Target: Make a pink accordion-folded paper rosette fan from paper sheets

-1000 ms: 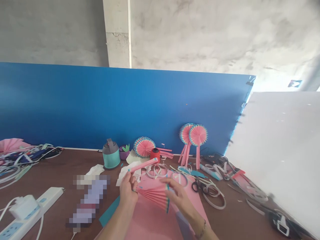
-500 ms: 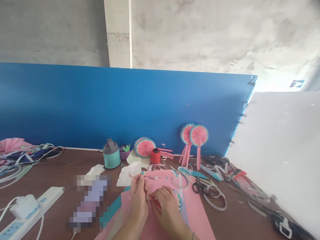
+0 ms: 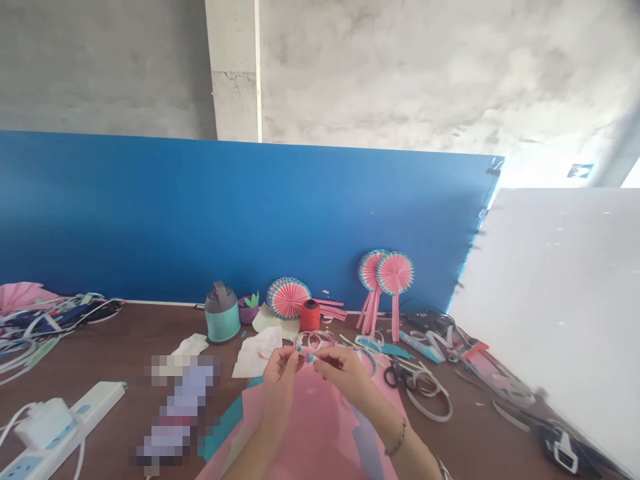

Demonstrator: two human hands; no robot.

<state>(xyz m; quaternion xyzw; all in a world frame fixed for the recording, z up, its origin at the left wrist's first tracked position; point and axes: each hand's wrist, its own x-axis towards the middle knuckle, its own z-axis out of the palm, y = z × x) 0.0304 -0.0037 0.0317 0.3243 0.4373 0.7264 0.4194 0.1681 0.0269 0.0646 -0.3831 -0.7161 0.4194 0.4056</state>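
Both hands meet over the pink paper sheets, pinching a pleated pink paper fan [image 3: 309, 358] with blue edging. Only small ends of it show between the fingertips; the rest is hidden. My left hand [image 3: 281, 373] grips it from the left, thumb and fingers closed. My right hand [image 3: 343, 370] closes on it from the right, a bracelet on that wrist. Below them lie large pink paper sheets [image 3: 320, 427], with a teal sheet [image 3: 225, 423] jutting out at the left. White loops of strip [image 3: 315, 339] lie just beyond the fingertips.
A red thread spool [image 3: 310, 315], a round pleated fan [image 3: 289, 298] and a teal-grey container [image 3: 223, 317] stand at the back. Two fans with strip handles [image 3: 395, 273] lean on the blue partition [image 3: 250, 213]. Scissors [image 3: 391, 375] lie right; a power strip [image 3: 100, 407] lies left.
The pleated fan was spread out, then gathered; now only its ends show between my fingers. My right hand moved in toward my left, and both have risen slightly away from me.
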